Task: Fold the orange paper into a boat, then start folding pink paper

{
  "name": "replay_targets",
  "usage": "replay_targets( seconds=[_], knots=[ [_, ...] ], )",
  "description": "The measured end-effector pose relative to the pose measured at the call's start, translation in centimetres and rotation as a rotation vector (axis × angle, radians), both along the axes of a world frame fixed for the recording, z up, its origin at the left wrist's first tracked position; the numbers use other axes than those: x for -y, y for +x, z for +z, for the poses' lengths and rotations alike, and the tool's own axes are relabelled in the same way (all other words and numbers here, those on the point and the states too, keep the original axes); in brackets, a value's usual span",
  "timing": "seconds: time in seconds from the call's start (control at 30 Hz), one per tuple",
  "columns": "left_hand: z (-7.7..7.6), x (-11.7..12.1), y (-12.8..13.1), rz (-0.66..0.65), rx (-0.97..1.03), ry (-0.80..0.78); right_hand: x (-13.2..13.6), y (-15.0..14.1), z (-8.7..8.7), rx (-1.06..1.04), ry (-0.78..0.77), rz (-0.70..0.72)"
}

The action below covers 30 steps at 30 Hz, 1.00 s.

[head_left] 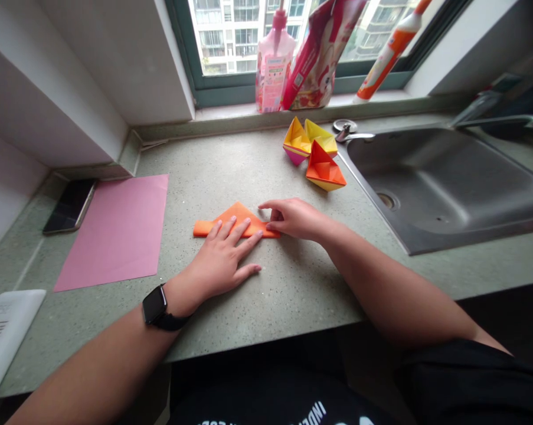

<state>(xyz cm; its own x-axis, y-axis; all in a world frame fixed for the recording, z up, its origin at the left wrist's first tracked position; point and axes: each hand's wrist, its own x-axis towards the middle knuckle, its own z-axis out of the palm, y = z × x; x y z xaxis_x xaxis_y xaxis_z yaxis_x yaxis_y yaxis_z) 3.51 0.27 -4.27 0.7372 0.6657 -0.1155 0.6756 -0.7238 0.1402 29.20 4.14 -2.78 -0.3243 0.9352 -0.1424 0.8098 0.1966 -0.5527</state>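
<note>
A folded sheet of orange paper (238, 211) lies on the counter, with a triangular peak pointing away from me and a folded strip along its near edge. My left hand (224, 254) rests on it, fingers spread flat over the strip and the thumb out on the counter. At the paper's right end, my right hand (295, 218) pinches the corner between thumb and curled fingers, its index finger pointing left. Part of the paper is hidden beneath the left fingers.
Three folded paper boats (326, 171) stand near the sink (443, 189). Pink paper (115, 230) lies to the left, touching a phone (70, 205). A white device (9, 336) sits at the near left. On the sill stand a pink pump bottle (274, 71), a pouch (321, 59) and an orange-white bottle (390, 53).
</note>
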Motion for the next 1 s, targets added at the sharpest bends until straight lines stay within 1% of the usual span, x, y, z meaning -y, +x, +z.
replay_targets(
  seconds=[0.1, 0.17, 0.3, 0.43, 0.63, 1.0],
  knots=[
    [0.4, -0.2, 0.0, 0.008, 0.005, 0.032, -0.1, -0.1, -0.2, 0.018, 0.056, -0.016],
    [0.5, -0.2, 0.0, 0.015, 0.015, 0.054, -0.2, 0.0, -0.2, 0.025, 0.063, -0.026],
    [0.3, 0.0, 0.2, 0.021, 0.035, 0.058, -0.3, 0.3, 0.0, 0.059, 0.021, -0.053],
    [-0.1, -0.1, 0.3, 0.002, 0.027, 0.03, -0.2, 0.4, 0.3, 0.075, -0.018, -0.078],
    [-0.8, -0.4, 0.0, -0.021, 0.04, 0.02, -0.3, 0.4, 0.5, 0.083, -0.047, -0.071],
    [-0.8, -0.4, 0.0, -0.027, 0.057, 0.017, -0.3, 0.4, 0.3, 0.079, -0.047, -0.082]
  ],
)
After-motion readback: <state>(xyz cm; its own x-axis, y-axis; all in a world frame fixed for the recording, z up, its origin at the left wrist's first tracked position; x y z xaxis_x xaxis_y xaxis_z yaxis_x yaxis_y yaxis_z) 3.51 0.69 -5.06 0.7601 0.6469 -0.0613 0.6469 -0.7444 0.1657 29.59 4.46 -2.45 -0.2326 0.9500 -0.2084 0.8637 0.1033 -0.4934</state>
